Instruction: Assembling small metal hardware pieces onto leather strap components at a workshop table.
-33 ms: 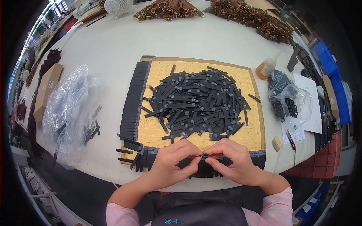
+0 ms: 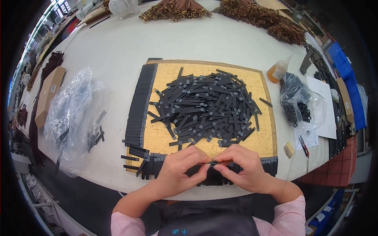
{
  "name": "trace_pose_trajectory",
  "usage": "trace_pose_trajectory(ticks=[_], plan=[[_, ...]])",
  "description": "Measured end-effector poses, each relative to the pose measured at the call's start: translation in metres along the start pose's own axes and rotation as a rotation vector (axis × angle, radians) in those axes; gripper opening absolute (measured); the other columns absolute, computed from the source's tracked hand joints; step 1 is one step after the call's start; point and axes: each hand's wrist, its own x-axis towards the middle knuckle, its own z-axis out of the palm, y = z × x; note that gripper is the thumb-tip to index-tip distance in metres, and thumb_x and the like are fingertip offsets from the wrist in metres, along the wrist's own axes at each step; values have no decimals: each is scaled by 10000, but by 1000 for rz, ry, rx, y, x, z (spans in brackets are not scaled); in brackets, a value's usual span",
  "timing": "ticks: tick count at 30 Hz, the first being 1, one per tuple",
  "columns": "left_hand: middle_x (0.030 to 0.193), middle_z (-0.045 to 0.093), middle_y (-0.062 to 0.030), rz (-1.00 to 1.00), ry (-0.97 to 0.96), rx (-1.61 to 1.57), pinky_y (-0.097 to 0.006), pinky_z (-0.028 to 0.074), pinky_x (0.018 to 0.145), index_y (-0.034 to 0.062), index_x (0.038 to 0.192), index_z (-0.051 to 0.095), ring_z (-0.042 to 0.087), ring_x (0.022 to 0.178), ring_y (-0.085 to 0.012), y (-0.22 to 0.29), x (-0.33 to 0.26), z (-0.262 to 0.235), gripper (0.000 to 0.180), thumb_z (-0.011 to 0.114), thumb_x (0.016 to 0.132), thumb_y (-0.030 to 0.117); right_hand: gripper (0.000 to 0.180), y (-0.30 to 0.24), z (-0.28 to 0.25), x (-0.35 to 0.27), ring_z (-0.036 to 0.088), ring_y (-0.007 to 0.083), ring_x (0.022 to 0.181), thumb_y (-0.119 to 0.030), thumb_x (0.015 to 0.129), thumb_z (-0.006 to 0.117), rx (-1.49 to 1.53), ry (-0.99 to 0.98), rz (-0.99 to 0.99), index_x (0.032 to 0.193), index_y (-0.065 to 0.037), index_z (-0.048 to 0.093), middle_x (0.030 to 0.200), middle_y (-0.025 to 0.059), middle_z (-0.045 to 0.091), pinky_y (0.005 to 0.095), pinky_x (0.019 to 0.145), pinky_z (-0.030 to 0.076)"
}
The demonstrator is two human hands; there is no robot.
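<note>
Between my two hands, just above the board's near edge, is a small black strip (image 2: 213,162) that looks bent into a loop. My left hand (image 2: 184,167) pinches its left side between thumb and fingers. My right hand (image 2: 243,166) pinches the right side the same way, and the fingers cover most of the piece. Beyond the hands, a heap of short black strips (image 2: 208,104) with grey ends lies on a yellow board (image 2: 265,118). Black strips (image 2: 138,102) lie side by side along the board's left edge, and more strips (image 2: 270,166) line its near edge, partly behind my hands.
Left of the board lies a crumpled clear plastic bag (image 2: 71,118) beside a cardboard box (image 2: 50,94). On the right are an amber liquid bottle (image 2: 277,72), a bag of black rings (image 2: 297,104), a tan block (image 2: 289,150) and a red-handled tool (image 2: 303,145). Brown strap bundles (image 2: 177,10) lie at the far edge.
</note>
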Motion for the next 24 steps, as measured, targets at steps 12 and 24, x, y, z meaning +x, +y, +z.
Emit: trace_pose_trajectory(ticks=[12, 24], plan=[[960, 721, -104, 154, 3, 178, -316, 573, 707, 9, 981, 689, 705, 841, -249, -4, -1, 4, 267, 728, 733, -81, 183, 4, -6, 2, 624, 211, 746, 31, 789, 756, -17, -47, -19, 940, -25, 669, 848, 59, 676, 314, 674, 487], [953, 720, -112, 177, 38, 174, -307, 569, 688, 10, 987, 686, 705, 821, -245, -7, -2, 4, 265, 721, 743, -90, 142, 5, 2, -4, 632, 178, 738, -18, 832, 766, 168, -23, 77, 921, 5, 658, 831, 82, 634, 282, 637, 503]])
